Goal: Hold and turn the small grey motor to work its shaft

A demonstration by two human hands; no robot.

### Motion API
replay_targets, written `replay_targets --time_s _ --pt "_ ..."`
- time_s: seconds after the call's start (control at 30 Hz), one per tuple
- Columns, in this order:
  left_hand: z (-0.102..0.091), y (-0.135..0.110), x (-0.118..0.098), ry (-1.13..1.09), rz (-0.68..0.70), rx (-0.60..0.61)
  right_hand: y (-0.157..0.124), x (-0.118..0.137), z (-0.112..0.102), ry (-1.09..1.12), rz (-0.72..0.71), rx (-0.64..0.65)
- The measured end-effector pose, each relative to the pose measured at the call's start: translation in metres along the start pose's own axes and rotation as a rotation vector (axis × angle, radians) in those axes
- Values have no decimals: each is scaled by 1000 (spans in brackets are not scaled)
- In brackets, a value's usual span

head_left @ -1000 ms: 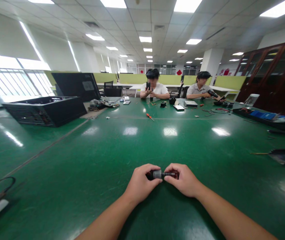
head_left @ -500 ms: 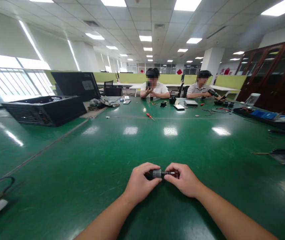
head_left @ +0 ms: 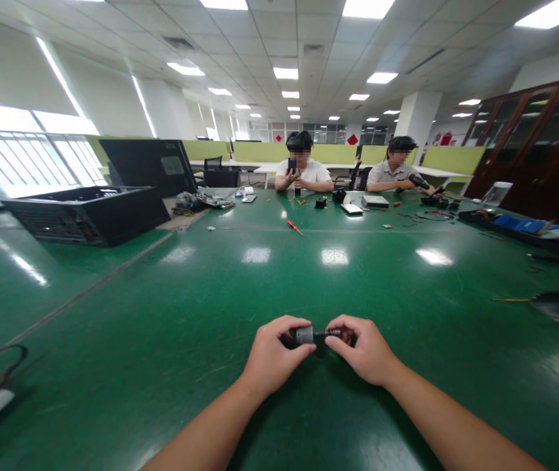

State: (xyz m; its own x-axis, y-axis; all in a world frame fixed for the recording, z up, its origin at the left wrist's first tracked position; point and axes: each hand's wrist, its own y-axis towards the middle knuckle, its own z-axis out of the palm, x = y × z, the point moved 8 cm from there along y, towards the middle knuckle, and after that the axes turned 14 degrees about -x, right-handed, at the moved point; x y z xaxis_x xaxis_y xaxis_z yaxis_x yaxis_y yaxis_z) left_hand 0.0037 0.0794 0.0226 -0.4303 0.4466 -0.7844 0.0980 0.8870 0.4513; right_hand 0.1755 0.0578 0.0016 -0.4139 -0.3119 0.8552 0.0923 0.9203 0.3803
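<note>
Low in the middle of the head view, my two hands meet at a small part lying level between them. My left hand (head_left: 272, 353) is closed around its grey metal cylinder (head_left: 305, 335), thumb below and fingers above. From the cylinder's right end a thin dark shaft (head_left: 321, 334) runs to the right, with a coil spring (head_left: 333, 333) around its far portion. My right hand (head_left: 368, 353) pinches at the spring, its thumb against the near side. The far end of the shaft is hidden by the right fingers, and the cylinder's left end sits inside my left hand.
An orange-handled screwdriver (head_left: 293, 227) lies farther up the green table (head_left: 240, 294). A black computer case (head_left: 93, 216) stands at left, beside circuit boards (head_left: 201, 201). Two people sit across, handling dark tools. A black tray (head_left: 519, 229) with blue items is at right.
A bare stretch of shaft now shows between cylinder and spring; the spring sits farther right. The cylinder has shifted slightly left and up. Both hands keep their grip.
</note>
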Motion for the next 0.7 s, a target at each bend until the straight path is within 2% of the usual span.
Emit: replay_targets --time_s 0.7 --pt "-3 2 2 -6 -15 -28 6 0 -12 -8 -62 -63"
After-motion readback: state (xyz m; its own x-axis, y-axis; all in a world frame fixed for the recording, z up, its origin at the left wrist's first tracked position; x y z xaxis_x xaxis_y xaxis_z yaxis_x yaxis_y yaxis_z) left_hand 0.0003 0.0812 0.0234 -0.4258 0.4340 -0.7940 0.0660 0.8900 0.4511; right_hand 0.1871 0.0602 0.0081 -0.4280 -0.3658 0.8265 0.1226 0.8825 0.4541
